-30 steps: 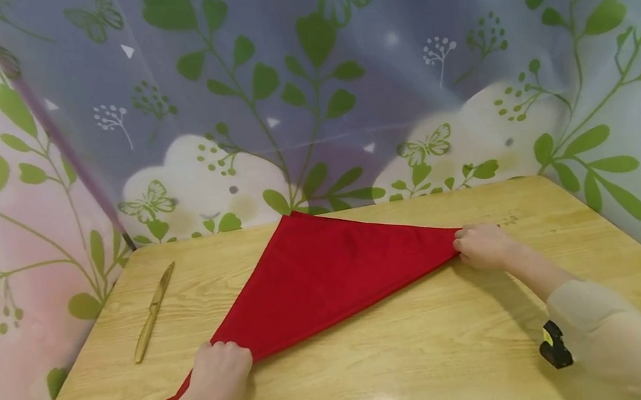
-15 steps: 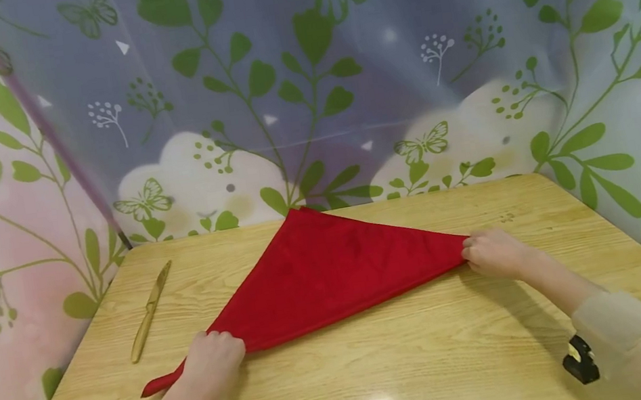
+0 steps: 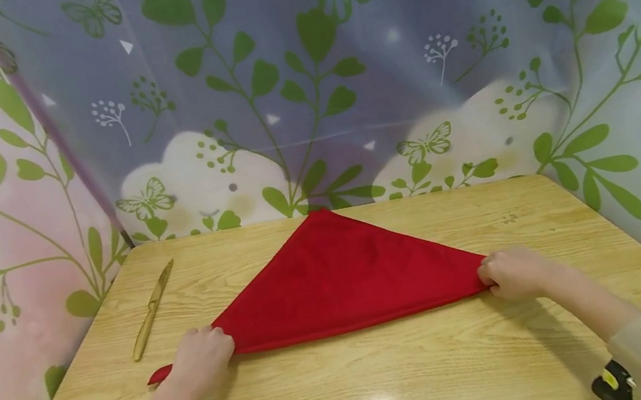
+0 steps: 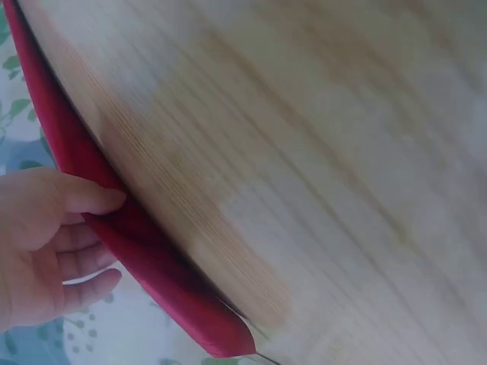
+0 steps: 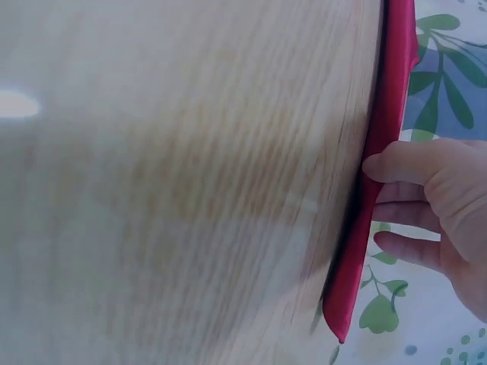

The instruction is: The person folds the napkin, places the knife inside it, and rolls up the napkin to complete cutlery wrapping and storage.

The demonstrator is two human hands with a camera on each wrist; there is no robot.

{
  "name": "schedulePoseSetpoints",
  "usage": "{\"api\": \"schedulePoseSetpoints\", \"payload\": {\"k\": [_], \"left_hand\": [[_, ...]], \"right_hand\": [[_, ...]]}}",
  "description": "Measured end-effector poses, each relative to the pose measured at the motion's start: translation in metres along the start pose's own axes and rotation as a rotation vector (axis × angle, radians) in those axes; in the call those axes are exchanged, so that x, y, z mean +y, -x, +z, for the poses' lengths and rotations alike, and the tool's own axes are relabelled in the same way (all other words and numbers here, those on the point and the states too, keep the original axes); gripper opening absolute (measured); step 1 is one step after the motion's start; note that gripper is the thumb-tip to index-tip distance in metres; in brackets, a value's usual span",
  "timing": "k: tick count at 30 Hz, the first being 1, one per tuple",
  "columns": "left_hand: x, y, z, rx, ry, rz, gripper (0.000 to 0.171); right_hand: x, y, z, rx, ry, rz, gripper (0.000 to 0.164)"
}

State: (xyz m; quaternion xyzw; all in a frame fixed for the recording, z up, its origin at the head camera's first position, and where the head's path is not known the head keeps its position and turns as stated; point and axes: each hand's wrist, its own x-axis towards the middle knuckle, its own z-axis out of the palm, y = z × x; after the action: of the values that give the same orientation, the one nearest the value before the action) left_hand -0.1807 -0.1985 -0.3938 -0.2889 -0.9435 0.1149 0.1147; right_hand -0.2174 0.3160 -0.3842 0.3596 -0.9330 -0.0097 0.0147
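Observation:
A red cloth (image 3: 344,279), folded into a triangle, lies on the wooden table with its peak at the far edge and its long side toward me. Near its left corner my left hand (image 3: 204,356) pinches the long side; a short red tip sticks out beyond the hand. At the other end my right hand (image 3: 515,274) grips the right corner. In the left wrist view the thumb (image 4: 99,196) presses on the cloth edge, fingers behind it. The right wrist view likewise has the thumb (image 5: 388,163) on top of the red edge (image 5: 351,274).
A gold-coloured knife (image 3: 153,310) lies at the table's left side, blade pointing away, left of the cloth. The wooden table (image 3: 442,367) meets a leaf-patterned curtain (image 3: 329,89) at the back and sides. A black wrist device (image 3: 614,384) sits by the right sleeve.
My right hand has come nearer and to the right with its corner, while my left hand moved slightly left and away. The cloth's long side now runs nearly level, and its peak shifted right.

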Motion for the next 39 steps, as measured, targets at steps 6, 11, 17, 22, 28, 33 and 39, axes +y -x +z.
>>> {"api": "schedulePoseSetpoints", "payload": {"k": [6, 11, 17, 22, 28, 33, 39], "left_hand": [[-0.005, -0.003, 0.006, 0.050, -0.011, 0.054, 0.022], [-0.006, -0.006, 0.011, 0.077, -0.018, 0.085, 0.023], [-0.007, -0.009, 0.011, 0.064, -0.019, 0.078, 0.021], [-0.011, -0.007, 0.009, 0.031, -0.005, 0.043, 0.017], [-0.016, -0.005, 0.009, 0.051, -0.035, 0.029, 0.016], [-0.017, -0.004, 0.010, 0.070, -0.051, 0.058, 0.017], [-0.021, -0.005, 0.011, 0.069, -0.040, 0.130, 0.021]], "right_hand": [[-0.008, 0.010, -0.002, -0.001, 0.000, 0.014, 0.035], [-0.014, 0.016, -0.002, -0.030, -0.008, 0.034, 0.035], [-0.014, 0.022, -0.001, -0.009, -0.004, 0.038, 0.038], [-0.012, 0.028, 0.001, 0.006, 0.004, 0.032, 0.038], [-0.010, 0.031, 0.002, 0.021, 0.010, 0.049, 0.039], [-0.010, 0.034, 0.002, 0.045, 0.012, 0.045, 0.041], [-0.009, 0.039, 0.002, 0.043, -0.006, 0.065, 0.042]]}}
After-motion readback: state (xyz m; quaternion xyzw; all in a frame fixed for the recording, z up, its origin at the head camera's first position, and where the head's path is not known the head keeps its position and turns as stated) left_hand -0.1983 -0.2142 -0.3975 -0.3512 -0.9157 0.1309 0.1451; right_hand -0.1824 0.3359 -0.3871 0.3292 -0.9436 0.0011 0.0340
